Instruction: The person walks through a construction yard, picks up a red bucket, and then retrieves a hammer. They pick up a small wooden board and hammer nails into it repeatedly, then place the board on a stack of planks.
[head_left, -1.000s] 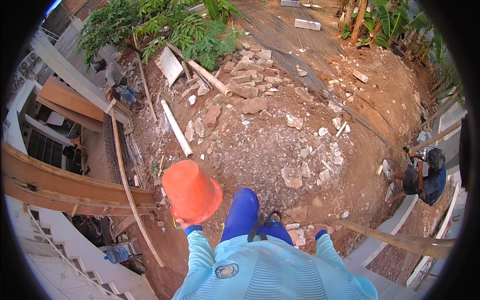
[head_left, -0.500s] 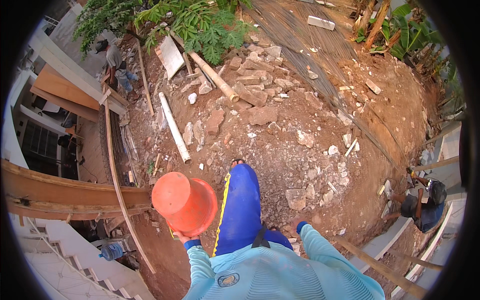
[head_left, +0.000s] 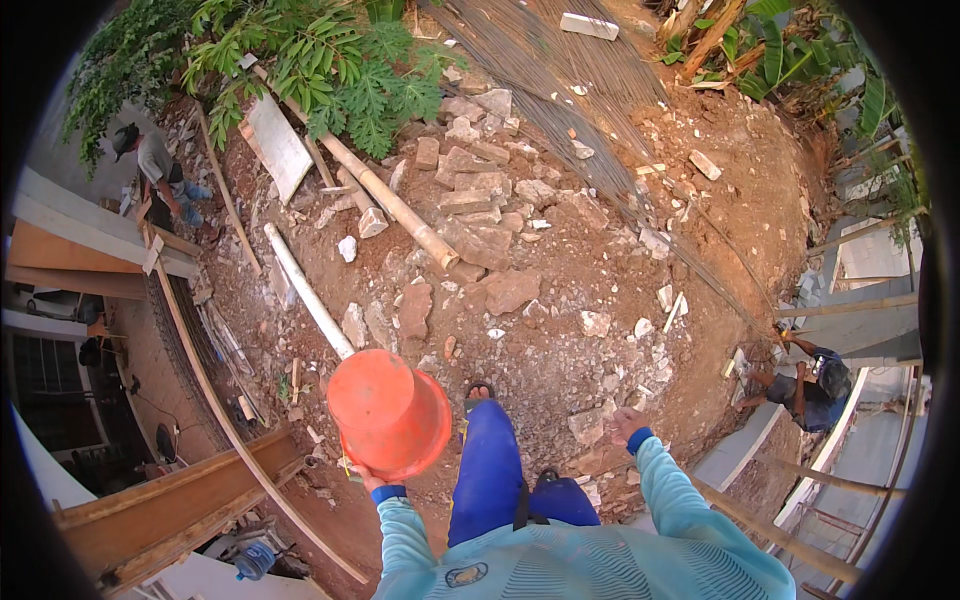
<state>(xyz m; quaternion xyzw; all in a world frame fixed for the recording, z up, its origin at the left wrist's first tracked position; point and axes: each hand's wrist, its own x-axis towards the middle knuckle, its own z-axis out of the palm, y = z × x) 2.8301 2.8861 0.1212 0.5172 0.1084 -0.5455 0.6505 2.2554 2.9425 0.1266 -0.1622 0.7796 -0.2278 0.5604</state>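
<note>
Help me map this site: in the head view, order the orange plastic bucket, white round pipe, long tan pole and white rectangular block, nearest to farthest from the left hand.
1. Orange bucket, in the left hand.
2. White pipe, ahead-left.
3. Tan pole, right of pipe.
4. White block, far ahead-right.

An orange-red bucket (head_left: 388, 412) — round, tapered, its base faintly scuffed — is held near the rim by the left hand (head_left: 368, 476), tilted and upended, with the base turned up and the wide mouth angled downward.
</note>
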